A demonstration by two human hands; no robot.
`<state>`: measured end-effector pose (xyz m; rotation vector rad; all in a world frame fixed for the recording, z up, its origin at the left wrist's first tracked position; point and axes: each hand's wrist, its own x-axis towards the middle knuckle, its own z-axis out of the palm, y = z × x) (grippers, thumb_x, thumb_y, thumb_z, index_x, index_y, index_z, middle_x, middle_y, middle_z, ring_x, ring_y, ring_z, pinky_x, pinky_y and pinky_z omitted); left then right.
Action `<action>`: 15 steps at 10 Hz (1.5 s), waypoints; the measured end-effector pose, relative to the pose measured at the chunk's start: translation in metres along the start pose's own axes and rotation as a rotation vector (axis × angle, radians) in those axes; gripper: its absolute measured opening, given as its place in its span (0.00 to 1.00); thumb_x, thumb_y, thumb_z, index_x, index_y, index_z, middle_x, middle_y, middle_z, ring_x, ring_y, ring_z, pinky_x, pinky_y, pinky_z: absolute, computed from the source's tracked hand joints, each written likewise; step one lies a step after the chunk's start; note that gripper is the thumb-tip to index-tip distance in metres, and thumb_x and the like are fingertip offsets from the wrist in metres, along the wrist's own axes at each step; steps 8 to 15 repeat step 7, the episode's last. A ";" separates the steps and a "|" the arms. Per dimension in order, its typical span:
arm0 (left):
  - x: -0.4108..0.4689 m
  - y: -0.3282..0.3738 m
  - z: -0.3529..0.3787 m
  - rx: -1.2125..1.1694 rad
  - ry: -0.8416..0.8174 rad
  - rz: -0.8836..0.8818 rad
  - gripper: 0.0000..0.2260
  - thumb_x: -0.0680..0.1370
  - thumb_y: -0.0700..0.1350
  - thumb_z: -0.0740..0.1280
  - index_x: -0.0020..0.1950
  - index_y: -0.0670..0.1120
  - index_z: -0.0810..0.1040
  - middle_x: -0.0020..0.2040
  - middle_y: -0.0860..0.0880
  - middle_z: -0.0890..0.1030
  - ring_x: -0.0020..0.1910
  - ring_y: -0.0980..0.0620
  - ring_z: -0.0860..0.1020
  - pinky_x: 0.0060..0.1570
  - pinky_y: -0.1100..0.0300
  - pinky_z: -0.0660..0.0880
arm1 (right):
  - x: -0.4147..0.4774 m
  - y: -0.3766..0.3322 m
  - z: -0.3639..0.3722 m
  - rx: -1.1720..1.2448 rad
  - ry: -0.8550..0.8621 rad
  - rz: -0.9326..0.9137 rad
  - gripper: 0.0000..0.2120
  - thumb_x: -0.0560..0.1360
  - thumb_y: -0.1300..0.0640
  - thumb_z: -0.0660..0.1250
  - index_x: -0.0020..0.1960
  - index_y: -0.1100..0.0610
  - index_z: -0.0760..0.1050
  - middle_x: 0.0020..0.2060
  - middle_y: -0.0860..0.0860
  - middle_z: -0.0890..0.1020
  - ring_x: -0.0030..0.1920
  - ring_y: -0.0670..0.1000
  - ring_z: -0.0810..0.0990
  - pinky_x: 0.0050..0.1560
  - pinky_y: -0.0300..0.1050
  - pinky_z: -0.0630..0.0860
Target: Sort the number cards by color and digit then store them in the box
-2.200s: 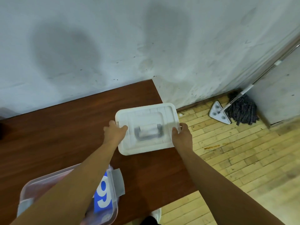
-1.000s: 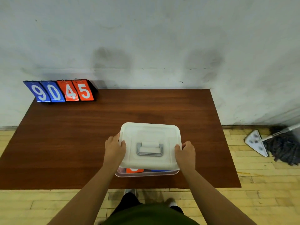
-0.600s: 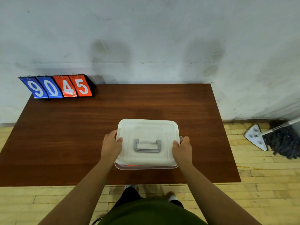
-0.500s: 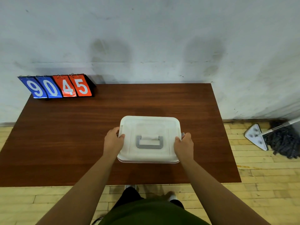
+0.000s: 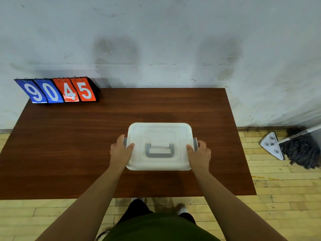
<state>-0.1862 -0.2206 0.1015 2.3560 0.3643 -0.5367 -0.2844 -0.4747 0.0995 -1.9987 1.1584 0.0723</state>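
- Lid (image 5: 159,134) is now sitting flat and square on the box. A second ago it was hovering above the box, with orange and blue number cards peeking out under its near edge.
- Nothing of those number cards is showing any longer, and the box itself is hiding almost wholly beneath the lid. Judging by this, the cards are lying stored inside.
- Left grip (image 5: 120,152) is holding the lid's left edge, thumb lying on top and fingers curling over the grey clasp (image 5: 125,142) on that side.
- Right grip (image 5: 199,153) is doing the same at the right edge, fingers wrapping round the other clasp (image 5: 195,143). Half a second ago both were clasping the lid lower down its sides.
- Grey handle (image 5: 159,151) is lying folded flat on the lid between the two, untouched.
- Storing is looking nearly finished. Snapping the two clasps shut is probably what is remaining, though I cannot tell whether they are already latching.
- Counter (image 5: 86,136) is carrying the box at its near middle.
- Score stand (image 5: 57,91) showing 9, 0, 4, 5 is standing well behind the box and far to its left, unchanged.
- Mop (image 5: 286,145) is lying on the floor well to the right of the box.
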 end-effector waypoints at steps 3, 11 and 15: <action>-0.010 0.001 0.002 0.023 0.155 0.135 0.15 0.79 0.48 0.67 0.62 0.42 0.76 0.58 0.44 0.74 0.50 0.49 0.75 0.51 0.55 0.73 | -0.007 -0.019 0.001 -0.060 0.119 0.006 0.15 0.78 0.52 0.66 0.58 0.62 0.74 0.55 0.56 0.73 0.53 0.54 0.75 0.55 0.49 0.74; -0.008 -0.002 -0.005 0.158 0.092 0.171 0.11 0.80 0.48 0.62 0.60 0.45 0.74 0.58 0.47 0.73 0.47 0.51 0.76 0.49 0.55 0.76 | -0.008 -0.027 -0.001 -0.254 0.101 -0.095 0.13 0.79 0.52 0.62 0.57 0.60 0.71 0.56 0.56 0.74 0.55 0.55 0.74 0.60 0.53 0.75; -0.008 -0.002 -0.005 0.158 0.092 0.171 0.11 0.80 0.48 0.62 0.60 0.45 0.74 0.58 0.47 0.73 0.47 0.51 0.76 0.49 0.55 0.76 | -0.008 -0.027 -0.001 -0.254 0.101 -0.095 0.13 0.79 0.52 0.62 0.57 0.60 0.71 0.56 0.56 0.74 0.55 0.55 0.74 0.60 0.53 0.75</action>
